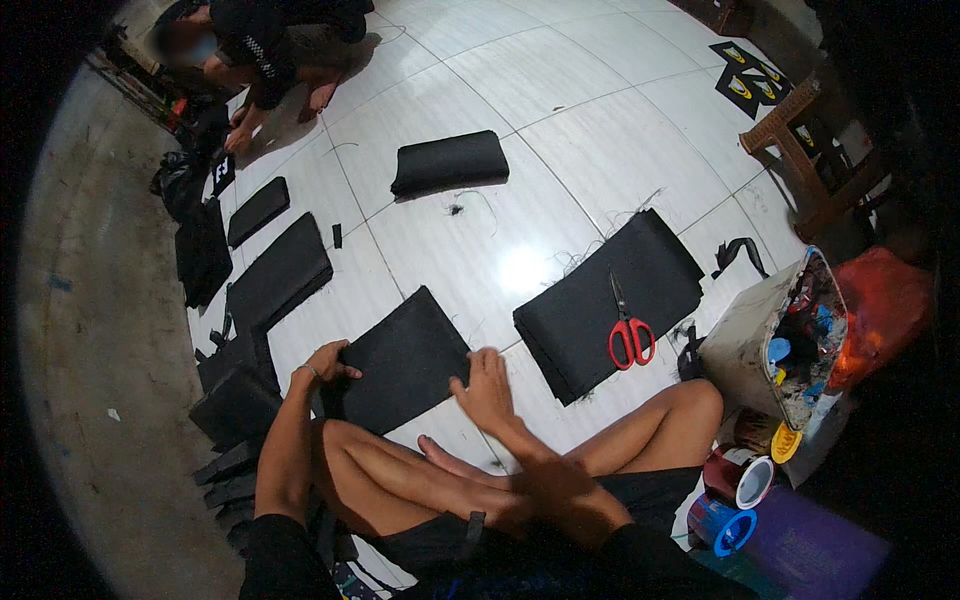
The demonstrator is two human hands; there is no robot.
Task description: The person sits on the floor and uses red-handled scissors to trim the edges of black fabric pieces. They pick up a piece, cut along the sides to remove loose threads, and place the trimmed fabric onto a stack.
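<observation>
A flat rectangular stack of black fabric pieces (400, 360) lies on the floor before my crossed legs. My left hand (328, 368) grips its left edge, the thumb on top and the fingers partly hidden along the side. Against the right edge rests my right hand (486, 388), its fingers stretched out and the thumb spread toward the fabric. To the right lies a thicker stack of black fabric (590, 290) with frayed threads. Red-handled scissors (630, 342) lie on it, blades pointing away from me.
A folded black bundle (450, 163) lies farther off, and more black stacks (285, 270) line the left. On the right are a grimy bin (750, 320), paint containers (740, 470) and a brown stool (800, 130). A person (280, 50) crouches at the far left.
</observation>
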